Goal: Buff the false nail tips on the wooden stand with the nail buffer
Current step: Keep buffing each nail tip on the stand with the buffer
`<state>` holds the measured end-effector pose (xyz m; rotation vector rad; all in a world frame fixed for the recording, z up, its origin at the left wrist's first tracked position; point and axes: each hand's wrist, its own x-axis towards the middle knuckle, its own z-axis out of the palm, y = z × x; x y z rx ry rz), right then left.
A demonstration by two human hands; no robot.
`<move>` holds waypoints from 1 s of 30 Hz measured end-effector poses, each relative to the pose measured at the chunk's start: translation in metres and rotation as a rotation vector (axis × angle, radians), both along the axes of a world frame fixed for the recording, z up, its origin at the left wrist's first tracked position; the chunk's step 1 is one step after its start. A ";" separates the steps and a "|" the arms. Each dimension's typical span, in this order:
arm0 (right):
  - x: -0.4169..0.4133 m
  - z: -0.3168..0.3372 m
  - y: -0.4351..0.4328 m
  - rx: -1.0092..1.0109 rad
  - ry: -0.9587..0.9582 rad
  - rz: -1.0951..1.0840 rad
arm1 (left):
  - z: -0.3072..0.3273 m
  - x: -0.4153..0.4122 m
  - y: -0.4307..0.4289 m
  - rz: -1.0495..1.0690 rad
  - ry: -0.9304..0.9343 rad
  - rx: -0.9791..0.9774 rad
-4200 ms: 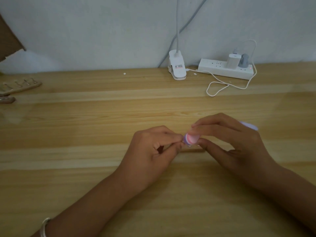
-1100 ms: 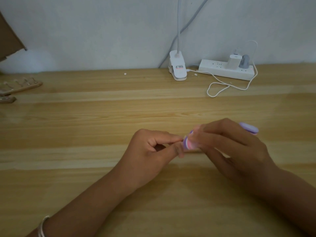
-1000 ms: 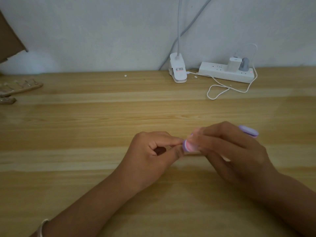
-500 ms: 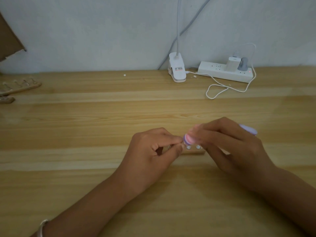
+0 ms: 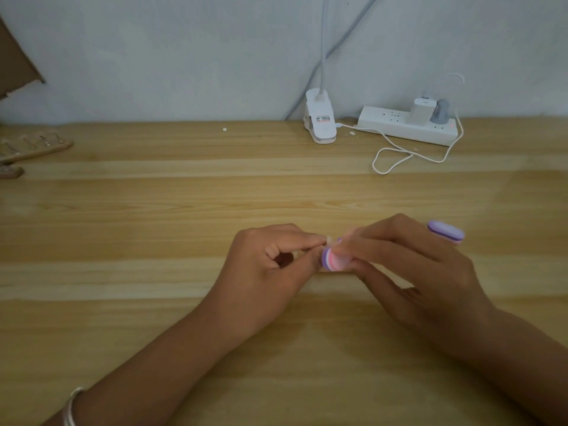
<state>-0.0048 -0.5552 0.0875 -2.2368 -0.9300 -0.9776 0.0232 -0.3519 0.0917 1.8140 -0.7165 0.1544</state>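
Your right hand [image 5: 408,272] has dipped lower, so the nail buffer [image 5: 332,260] now hides the wooden stand. Both hands sit close together on the big desk [image 5: 184,195]. Your right hand grips the buffer. Your left hand [image 5: 264,265] pinches 1 tiny pale thing [image 5: 328,239], too small to name, touching the buffer's striped end.

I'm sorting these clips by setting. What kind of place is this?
Likely a home desk used as a nail-craft station: wooden tabletop against a plain wall, clip-on lamp base and power strip at the back, nail buffer in the right hand.
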 end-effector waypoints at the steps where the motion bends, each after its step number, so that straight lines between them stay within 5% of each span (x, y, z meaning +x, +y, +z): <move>1: 0.000 0.001 -0.001 -0.011 -0.002 -0.007 | 0.000 0.000 0.000 0.003 0.006 -0.002; 11: -0.002 0.002 -0.004 -0.038 0.050 -0.040 | 0.002 -0.002 -0.003 -0.021 0.150 -0.056; 16: 0.000 0.012 -0.013 0.101 0.022 -0.085 | 0.003 -0.002 -0.002 -0.106 0.268 -0.097; 30: 0.000 0.005 -0.010 -0.026 -0.075 -0.048 | 0.011 -0.005 -0.002 -0.338 0.368 -0.132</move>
